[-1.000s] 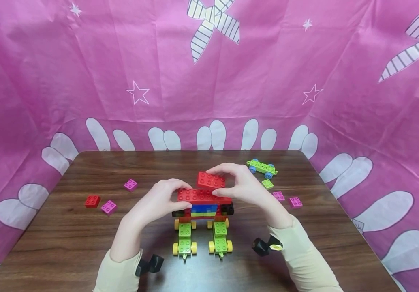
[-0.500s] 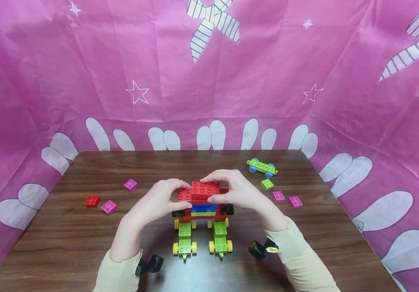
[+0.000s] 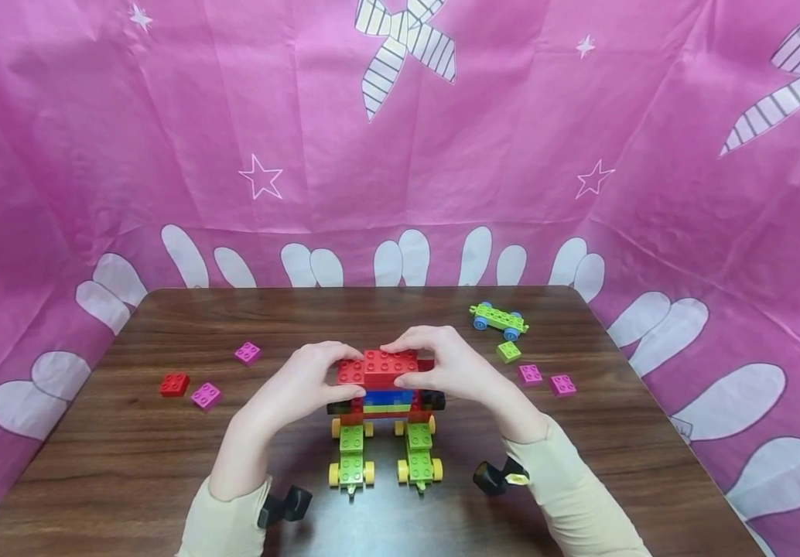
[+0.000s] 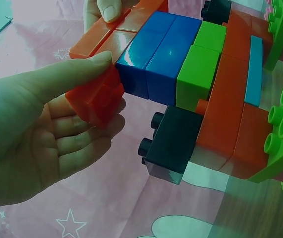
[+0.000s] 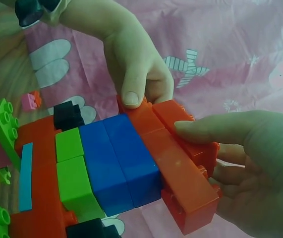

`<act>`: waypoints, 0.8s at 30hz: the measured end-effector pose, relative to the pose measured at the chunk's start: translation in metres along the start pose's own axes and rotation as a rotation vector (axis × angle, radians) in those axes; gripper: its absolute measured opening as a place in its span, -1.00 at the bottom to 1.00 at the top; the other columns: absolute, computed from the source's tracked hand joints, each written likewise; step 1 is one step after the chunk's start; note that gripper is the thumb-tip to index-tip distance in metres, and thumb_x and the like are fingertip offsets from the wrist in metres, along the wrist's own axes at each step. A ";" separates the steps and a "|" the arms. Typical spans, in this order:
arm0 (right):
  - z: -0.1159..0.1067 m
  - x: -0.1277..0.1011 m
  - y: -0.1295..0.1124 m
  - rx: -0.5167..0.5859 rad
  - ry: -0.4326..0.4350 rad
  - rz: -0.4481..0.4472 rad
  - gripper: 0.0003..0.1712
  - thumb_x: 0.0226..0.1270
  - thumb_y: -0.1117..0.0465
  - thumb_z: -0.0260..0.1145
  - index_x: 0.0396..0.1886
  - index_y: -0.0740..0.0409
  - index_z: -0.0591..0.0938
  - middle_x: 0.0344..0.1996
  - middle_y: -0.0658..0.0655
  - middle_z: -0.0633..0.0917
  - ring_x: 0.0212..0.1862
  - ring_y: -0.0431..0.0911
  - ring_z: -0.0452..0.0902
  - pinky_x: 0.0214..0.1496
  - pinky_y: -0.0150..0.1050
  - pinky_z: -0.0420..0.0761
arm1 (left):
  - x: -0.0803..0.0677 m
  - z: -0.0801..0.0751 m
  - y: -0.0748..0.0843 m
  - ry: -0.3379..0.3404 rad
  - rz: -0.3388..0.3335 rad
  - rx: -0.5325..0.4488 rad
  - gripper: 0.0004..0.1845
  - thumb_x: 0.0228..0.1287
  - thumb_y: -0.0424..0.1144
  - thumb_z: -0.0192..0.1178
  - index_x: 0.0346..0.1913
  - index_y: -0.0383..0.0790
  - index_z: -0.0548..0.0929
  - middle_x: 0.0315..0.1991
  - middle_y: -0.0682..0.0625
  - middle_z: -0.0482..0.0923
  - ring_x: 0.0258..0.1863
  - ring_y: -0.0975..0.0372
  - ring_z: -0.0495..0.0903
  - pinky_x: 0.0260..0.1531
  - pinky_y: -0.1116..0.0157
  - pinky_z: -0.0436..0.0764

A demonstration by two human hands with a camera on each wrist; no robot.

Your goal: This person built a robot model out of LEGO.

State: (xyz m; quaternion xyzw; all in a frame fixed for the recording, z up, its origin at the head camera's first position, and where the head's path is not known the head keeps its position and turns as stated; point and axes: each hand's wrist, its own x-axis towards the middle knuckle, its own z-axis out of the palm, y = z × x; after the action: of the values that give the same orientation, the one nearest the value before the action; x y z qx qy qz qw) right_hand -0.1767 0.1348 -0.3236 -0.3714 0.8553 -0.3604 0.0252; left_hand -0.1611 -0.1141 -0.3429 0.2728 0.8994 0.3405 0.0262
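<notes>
A brick vehicle of red, blue, green and black layers stands mid-table on two green chassis with yellow wheels. My left hand grips the left end of its red top layer, thumb in front, fingers behind. My right hand pinches a red brick that sits on that layer. In the left wrist view my left hand clamps the red end block beside the blue bricks. From the right wrist camera, my right hand holds the red brick.
Left of the build lie a small red brick and two magenta bricks. To the right are a green chassis with blue wheels, a small green brick and two magenta bricks. Pink cloth surrounds the wooden table.
My right hand has brought the red brick down and to the left, from tilted above the build to sitting flat on the red top layer. The left hand has kept its grip.
</notes>
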 end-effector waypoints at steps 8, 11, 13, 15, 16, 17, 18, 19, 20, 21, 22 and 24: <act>-0.002 0.002 -0.004 -0.062 -0.020 -0.019 -0.52 0.10 0.19 0.52 0.07 0.14 0.70 -0.16 0.05 0.71 -0.16 -0.17 0.56 -0.15 -0.34 0.64 | 0.001 0.000 0.001 0.007 0.001 -0.006 -0.54 0.10 -0.11 0.45 0.04 -0.25 0.65 -0.10 -0.03 0.69 -0.14 0.19 0.61 -0.05 0.16 0.66; -0.003 0.002 -0.007 -0.083 -0.030 -0.017 -0.53 0.11 0.19 0.52 0.06 0.14 0.70 -0.17 0.05 0.70 -0.16 -0.18 0.55 -0.14 -0.35 0.63 | 0.001 0.001 0.001 0.009 -0.001 -0.009 -0.54 0.10 -0.12 0.45 0.04 -0.25 0.65 -0.11 -0.03 0.69 -0.15 0.20 0.60 -0.06 0.17 0.66; -0.002 0.002 -0.008 -0.092 -0.029 -0.009 -0.53 0.11 0.19 0.52 0.06 0.14 0.70 -0.17 0.05 0.70 -0.16 -0.18 0.55 -0.14 -0.36 0.63 | 0.001 0.001 0.001 0.011 -0.002 -0.011 -0.54 0.10 -0.12 0.46 0.03 -0.25 0.65 -0.11 -0.03 0.68 -0.16 0.20 0.60 -0.06 0.17 0.66; -0.002 0.002 -0.009 -0.094 -0.022 0.002 -0.53 0.10 0.19 0.52 0.05 0.13 0.71 -0.17 0.04 0.70 -0.16 -0.17 0.55 -0.14 -0.35 0.62 | 0.000 0.001 0.001 0.014 -0.003 -0.011 -0.55 0.10 -0.12 0.46 0.03 -0.25 0.65 -0.11 -0.03 0.68 -0.16 0.20 0.60 -0.06 0.17 0.66; -0.001 0.001 -0.009 -0.094 -0.018 0.009 -0.53 0.10 0.19 0.52 0.05 0.13 0.71 -0.18 0.04 0.70 -0.16 -0.17 0.55 -0.15 -0.35 0.62 | 0.000 0.001 0.001 0.014 -0.004 -0.012 -0.55 0.10 -0.12 0.46 0.03 -0.25 0.65 -0.11 -0.03 0.68 -0.16 0.20 0.60 -0.06 0.18 0.66; -0.001 0.001 -0.009 -0.096 -0.014 0.014 -0.53 0.09 0.19 0.53 0.05 0.12 0.71 -0.18 0.04 0.69 -0.17 -0.17 0.54 -0.15 -0.35 0.62 | 0.001 0.001 0.001 0.014 -0.004 -0.012 -0.55 0.10 -0.12 0.46 0.03 -0.25 0.65 -0.11 -0.02 0.68 -0.16 0.21 0.60 -0.06 0.18 0.65; 0.000 0.001 -0.009 -0.095 -0.011 0.018 -0.53 0.09 0.19 0.53 0.05 0.12 0.71 -0.18 0.04 0.69 -0.17 -0.17 0.54 -0.15 -0.35 0.62 | 0.001 0.001 0.001 0.014 -0.004 -0.013 -0.55 0.10 -0.12 0.46 0.02 -0.24 0.65 -0.11 -0.02 0.68 -0.16 0.21 0.60 -0.06 0.18 0.65; 0.000 0.001 -0.009 -0.096 -0.009 0.022 -0.53 0.09 0.19 0.53 0.06 0.12 0.71 -0.19 0.03 0.69 -0.17 -0.17 0.54 -0.15 -0.35 0.62 | 0.001 0.001 0.001 0.013 -0.004 -0.014 -0.55 0.10 -0.12 0.46 0.02 -0.24 0.66 -0.12 -0.02 0.68 -0.17 0.21 0.60 -0.07 0.18 0.65; 0.000 0.001 -0.009 -0.097 -0.008 0.024 -0.53 0.09 0.18 0.53 0.06 0.12 0.71 -0.19 0.03 0.69 -0.17 -0.17 0.54 -0.15 -0.35 0.62 | 0.001 0.001 0.001 0.013 -0.004 -0.015 -0.55 0.10 -0.13 0.46 0.02 -0.25 0.66 -0.12 -0.02 0.68 -0.17 0.21 0.60 -0.07 0.18 0.65; 0.000 0.001 -0.010 -0.099 -0.008 0.024 -0.53 0.10 0.18 0.53 0.06 0.12 0.71 -0.19 0.03 0.69 -0.16 -0.18 0.54 -0.15 -0.35 0.62 | 0.001 0.001 0.001 0.013 -0.004 -0.017 -0.55 0.10 -0.13 0.46 0.02 -0.25 0.66 -0.12 -0.02 0.68 -0.17 0.21 0.59 -0.07 0.18 0.65; 0.000 0.001 -0.010 -0.102 -0.009 0.023 -0.53 0.10 0.18 0.53 0.06 0.12 0.71 -0.19 0.03 0.69 -0.17 -0.18 0.54 -0.15 -0.35 0.62 | 0.001 0.001 0.001 0.013 -0.005 -0.017 -0.56 0.10 -0.13 0.46 0.02 -0.25 0.66 -0.12 -0.02 0.68 -0.17 0.21 0.59 -0.07 0.18 0.65; 0.000 0.001 -0.010 -0.103 -0.013 0.015 -0.53 0.10 0.18 0.52 0.05 0.12 0.71 -0.19 0.03 0.70 -0.17 -0.18 0.55 -0.15 -0.36 0.62 | 0.001 0.001 0.001 0.010 -0.009 -0.019 -0.56 0.10 -0.13 0.46 0.02 -0.25 0.66 -0.12 -0.02 0.68 -0.17 0.21 0.59 -0.07 0.18 0.65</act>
State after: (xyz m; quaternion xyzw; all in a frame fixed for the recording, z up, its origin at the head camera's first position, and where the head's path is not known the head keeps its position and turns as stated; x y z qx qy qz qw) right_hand -0.1711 0.1296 -0.3169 -0.3680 0.8753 -0.3133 0.0143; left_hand -0.1607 -0.1122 -0.3429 0.2668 0.8974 0.3504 0.0257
